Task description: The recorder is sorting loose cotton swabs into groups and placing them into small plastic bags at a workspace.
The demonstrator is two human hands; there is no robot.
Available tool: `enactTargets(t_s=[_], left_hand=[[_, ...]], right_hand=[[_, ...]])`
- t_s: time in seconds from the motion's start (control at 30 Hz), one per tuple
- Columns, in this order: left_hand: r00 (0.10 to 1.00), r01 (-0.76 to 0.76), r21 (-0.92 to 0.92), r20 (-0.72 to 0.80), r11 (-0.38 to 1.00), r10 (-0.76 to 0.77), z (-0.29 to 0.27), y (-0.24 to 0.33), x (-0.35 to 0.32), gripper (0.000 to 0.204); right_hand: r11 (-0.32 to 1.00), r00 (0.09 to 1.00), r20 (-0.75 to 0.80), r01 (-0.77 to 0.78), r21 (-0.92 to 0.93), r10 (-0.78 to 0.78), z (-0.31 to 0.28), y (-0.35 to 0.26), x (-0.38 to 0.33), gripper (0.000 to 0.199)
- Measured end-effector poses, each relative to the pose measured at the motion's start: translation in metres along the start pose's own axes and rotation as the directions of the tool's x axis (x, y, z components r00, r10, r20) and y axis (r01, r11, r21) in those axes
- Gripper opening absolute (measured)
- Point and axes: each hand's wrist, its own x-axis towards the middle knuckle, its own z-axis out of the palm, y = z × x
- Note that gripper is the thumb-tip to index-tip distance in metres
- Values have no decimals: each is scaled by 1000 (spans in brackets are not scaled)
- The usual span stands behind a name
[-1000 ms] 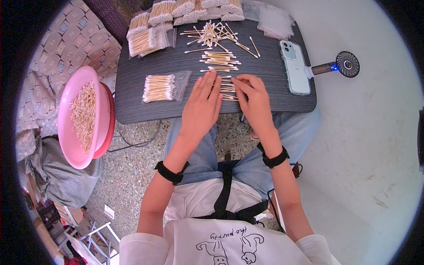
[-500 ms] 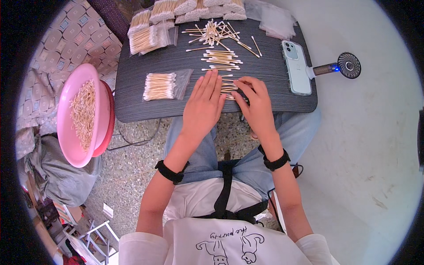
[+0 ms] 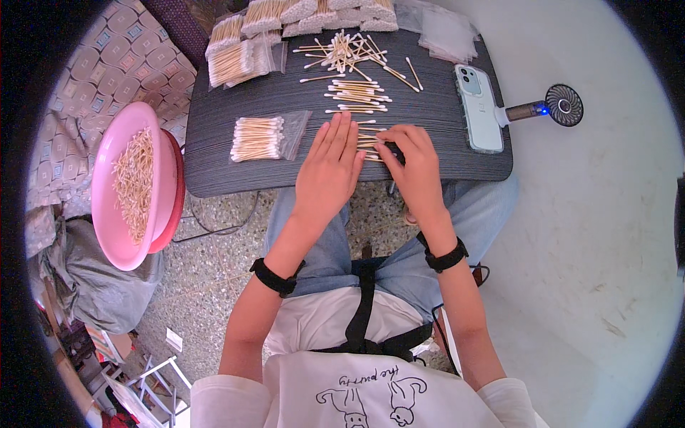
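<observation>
My left hand (image 3: pixel 326 167) lies flat with its fingers stretched out, against the left ends of a small row of cotton swabs (image 3: pixel 367 144) at the table's near edge. At the right ends of this row, my right hand (image 3: pixel 414 160) curls its thumb and forefinger in a pinch on a swab tip. Part of the row is hidden under my fingers. Just beyond lies another lined-up group of swabs (image 3: pixel 359 93), with a loose, jumbled pile (image 3: pixel 348 53) farther back. Left of my left hand rests a clear bag of swabs (image 3: pixel 258 138).
Filled swab bags (image 3: pixel 285 18) are stacked along the far edge of the dark table (image 3: pixel 214 171). Empty clear bags (image 3: pixel 448 34) lie at the far right, above a phone (image 3: pixel 483 110) and a small fan (image 3: pixel 564 105). A pink basin (image 3: pixel 105 192) of swabs stands at left.
My right thumb and forefinger have drawn closer together at the right ends of the swab row. My left hand stays in place.
</observation>
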Motion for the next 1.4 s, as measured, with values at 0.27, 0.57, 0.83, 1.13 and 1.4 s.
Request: enactTargets(t_s=[0.27, 0.57, 0.83, 1.13, 1.4], left_hand=[[1000, -3, -7, -10, 1000, 2, -1, 0, 0, 45], [1000, 6, -7, -2, 1000, -6, 0, 1, 0, 46], [1000, 14, -14, 10, 1000, -14, -1, 1, 0, 46], [1000, 15, -13, 7, 1000, -15, 0, 2, 0, 46], [1000, 10, 10, -1, 1000, -10, 0, 1, 0, 47]], right_hand=[[998, 999, -40, -37, -46, 35, 2, -3, -2, 19], [998, 999, -47, -12, -69, 8, 3, -4, -3, 17], [993, 999, -42, 10, -119, -15, 2, -6, -3, 18], [990, 997, -10, 76, -119, -78, -1, -5, 0, 14], [974, 984, 128, 147, -174, -126, -4, -3, 4, 19]])
